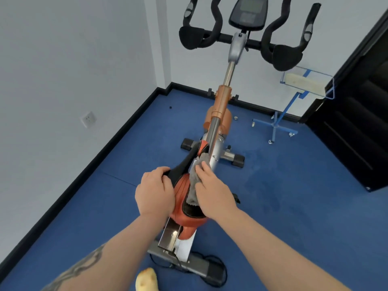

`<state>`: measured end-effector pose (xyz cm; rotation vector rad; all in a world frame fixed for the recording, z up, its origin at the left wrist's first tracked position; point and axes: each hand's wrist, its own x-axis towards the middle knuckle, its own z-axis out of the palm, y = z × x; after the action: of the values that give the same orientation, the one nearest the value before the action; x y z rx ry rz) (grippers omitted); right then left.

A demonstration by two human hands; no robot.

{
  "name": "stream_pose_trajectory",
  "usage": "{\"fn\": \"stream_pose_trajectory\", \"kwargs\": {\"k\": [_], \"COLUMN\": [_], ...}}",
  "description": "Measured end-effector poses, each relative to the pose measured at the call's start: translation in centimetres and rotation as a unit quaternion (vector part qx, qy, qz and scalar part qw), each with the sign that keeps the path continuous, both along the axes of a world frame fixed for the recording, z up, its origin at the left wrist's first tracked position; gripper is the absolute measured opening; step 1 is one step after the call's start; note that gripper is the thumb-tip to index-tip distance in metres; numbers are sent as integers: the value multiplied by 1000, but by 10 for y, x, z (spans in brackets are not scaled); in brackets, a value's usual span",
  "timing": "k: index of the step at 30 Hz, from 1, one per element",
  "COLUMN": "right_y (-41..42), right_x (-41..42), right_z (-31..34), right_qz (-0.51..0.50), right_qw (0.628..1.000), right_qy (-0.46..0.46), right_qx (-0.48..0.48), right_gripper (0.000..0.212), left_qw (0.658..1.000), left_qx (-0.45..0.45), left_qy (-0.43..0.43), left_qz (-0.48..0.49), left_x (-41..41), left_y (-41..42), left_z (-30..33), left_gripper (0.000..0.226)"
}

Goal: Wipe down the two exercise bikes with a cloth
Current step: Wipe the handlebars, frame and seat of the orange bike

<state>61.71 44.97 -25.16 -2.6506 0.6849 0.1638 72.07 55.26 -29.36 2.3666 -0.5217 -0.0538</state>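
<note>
An orange and silver exercise bike stands in front of me, its black handlebars and console at the top. Its orange and black saddle is right below me. My left hand grips the saddle's left side. My right hand presses a grey cloth onto the saddle's right side and nose, fingers laid over the cloth. Only one bike is in view.
Blue carpet covers the floor, with white walls on the left and behind. A blue wheeled stand holding a clear tray is at the right, next to a black door. A black cable lies by the bike's rear foot.
</note>
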Motion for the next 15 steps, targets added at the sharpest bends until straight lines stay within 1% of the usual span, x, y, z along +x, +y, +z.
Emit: {"fn": "stream_pose_trajectory", "kwargs": {"k": [1, 2, 4, 6, 7, 9, 10, 11, 13, 15], "right_y": [7, 20, 49, 62, 60, 46, 42, 42, 59, 88], "right_x": [4, 7, 6, -3, -6, 0, 7, 14, 26, 27], "right_z": [1, -3, -14, -22, -23, -20, -18, -17, -22, -29], "right_qz": [-17, -26, -29, -43, -35, -38, -48, -82, -168, -172], "right_qw": [1000, 999, 997, 995, 995, 996, 995, 993, 982, 980], "right_qy": [-7, -11, -13, -13, -19, -26, -26, -31, -33, -40], "right_qx": [-3, -25, -71, -84, -88, -74, -82, -82, -74, -96], "right_gripper": [45, 47, 56, 66, 67, 54, 49, 47, 53, 61], "left_qw": [1000, 1000, 1000, 999, 998, 995, 991, 987, 971, 942], "left_qx": [-5, -11, -19, -5, 9, 25, 24, 8, -70, -152], "left_qy": [-1, -4, 4, 19, 23, 29, 38, 57, 127, 206], "left_qz": [-3, -8, -14, -32, -49, -96, -123, -148, -189, -216], "left_x": [0, 1, 2, 3, 3, 7, 10, 14, 23, 29], "left_y": [0, 1, 2, 1, 2, 9, 14, 18, 29, 38], "left_z": [0, 0, 1, 5, 5, 4, 3, 1, 0, 2], "left_gripper": [32, 32, 31, 29, 28, 26, 27, 27, 28, 30]}}
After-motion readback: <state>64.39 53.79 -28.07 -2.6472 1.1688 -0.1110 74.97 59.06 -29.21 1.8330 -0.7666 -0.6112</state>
